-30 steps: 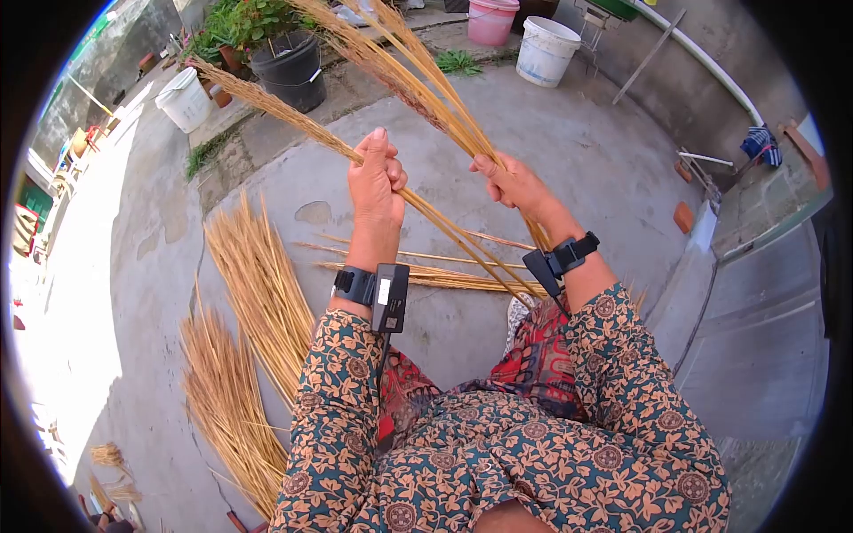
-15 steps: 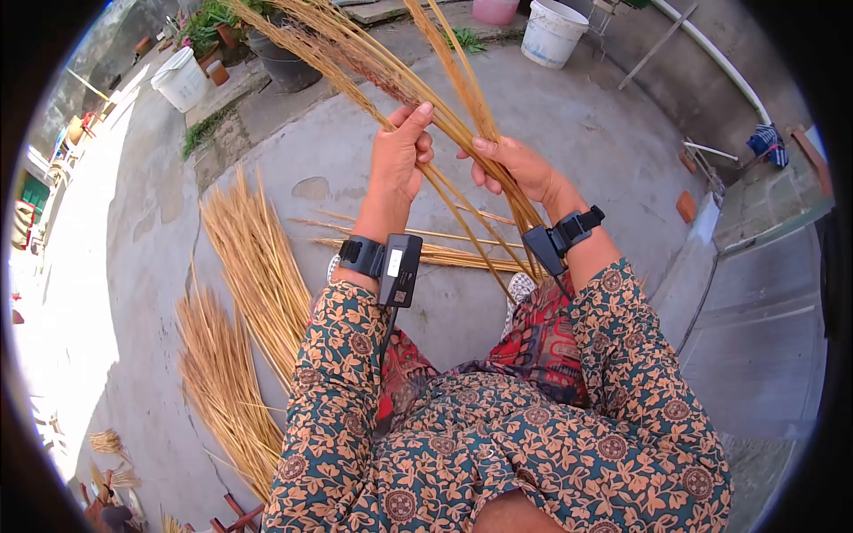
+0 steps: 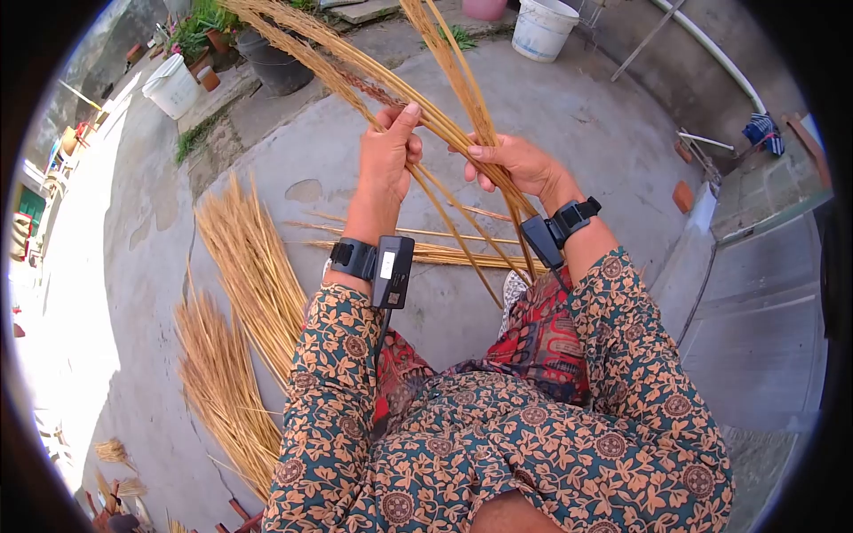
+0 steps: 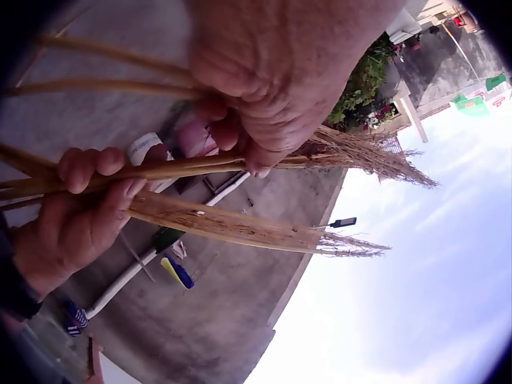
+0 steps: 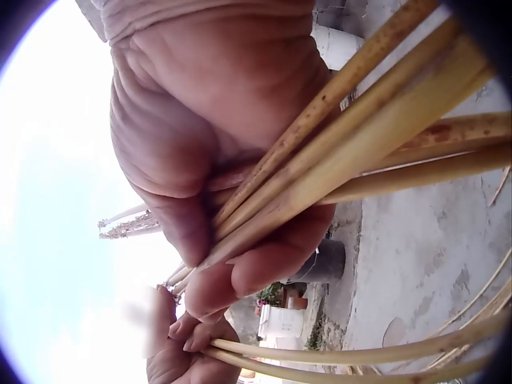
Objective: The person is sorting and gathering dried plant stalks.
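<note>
The left hand (image 3: pixel 386 160) has its fingers curled round a few long dry stalks (image 3: pixel 455 233), its thumb and fingertips against the feathery heads that lean up left. Close beside it, the right hand (image 3: pixel 520 165) grips a thicker bundle of stalks (image 3: pixel 508 192), thumb on top. Above the right hand the bundle fans out, one part leaning left past the left hand's thumb and another plume (image 3: pixel 458 80) standing more upright. In the right wrist view, several yellow stalks (image 5: pixel 320 160) run between thumb and fingers of the right hand (image 5: pixel 232 144).
Two large piles of dry plumed stalks (image 3: pixel 253 266) (image 3: pixel 218 382) lie on the concrete at the left. More stalks (image 3: pixel 444 254) lie crosswise near the feet. White buckets (image 3: pixel 544 31) (image 3: pixel 171 87) and a black pot (image 3: pixel 275 64) stand farther back.
The left hand has moved right, close to the right hand, and its thumb now meets the other bundle's heads. That bundle has spread into two parts, one leaning left.
</note>
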{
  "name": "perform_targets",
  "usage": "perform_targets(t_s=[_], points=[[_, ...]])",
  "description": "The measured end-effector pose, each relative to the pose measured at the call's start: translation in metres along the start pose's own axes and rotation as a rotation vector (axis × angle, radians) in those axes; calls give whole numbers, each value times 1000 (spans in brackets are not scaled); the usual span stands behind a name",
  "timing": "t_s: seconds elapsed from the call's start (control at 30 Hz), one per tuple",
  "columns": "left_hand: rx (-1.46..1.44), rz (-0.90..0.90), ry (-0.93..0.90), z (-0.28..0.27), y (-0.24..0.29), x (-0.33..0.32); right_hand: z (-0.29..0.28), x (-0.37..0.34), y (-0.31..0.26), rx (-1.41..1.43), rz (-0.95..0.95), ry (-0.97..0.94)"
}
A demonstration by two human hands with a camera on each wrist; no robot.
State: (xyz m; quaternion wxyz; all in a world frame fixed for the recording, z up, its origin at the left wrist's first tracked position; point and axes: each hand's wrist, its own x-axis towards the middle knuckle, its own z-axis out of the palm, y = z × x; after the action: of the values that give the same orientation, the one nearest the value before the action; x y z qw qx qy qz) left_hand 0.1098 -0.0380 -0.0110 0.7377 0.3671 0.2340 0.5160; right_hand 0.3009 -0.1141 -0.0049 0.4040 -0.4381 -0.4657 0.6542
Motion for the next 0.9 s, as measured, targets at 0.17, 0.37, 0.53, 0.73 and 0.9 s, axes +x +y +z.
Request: perform_targets(t_s=[0.17, 0.37, 0.53, 0.73, 0.9], points=[[-33, -66, -90, 6, 1, -1, 8, 0, -1, 4, 88, -97], [-21, -77, -112, 10, 7, -4, 14, 6, 3, -12, 175, -169], [60, -72, -16, 7, 7, -1, 11, 4, 3, 2, 133, -124], [103, -72, 35, -1, 6, 3, 9, 0, 3, 11, 33, -40], [116, -59, 17, -10, 7, 9, -3, -6, -7, -38, -52, 64]])
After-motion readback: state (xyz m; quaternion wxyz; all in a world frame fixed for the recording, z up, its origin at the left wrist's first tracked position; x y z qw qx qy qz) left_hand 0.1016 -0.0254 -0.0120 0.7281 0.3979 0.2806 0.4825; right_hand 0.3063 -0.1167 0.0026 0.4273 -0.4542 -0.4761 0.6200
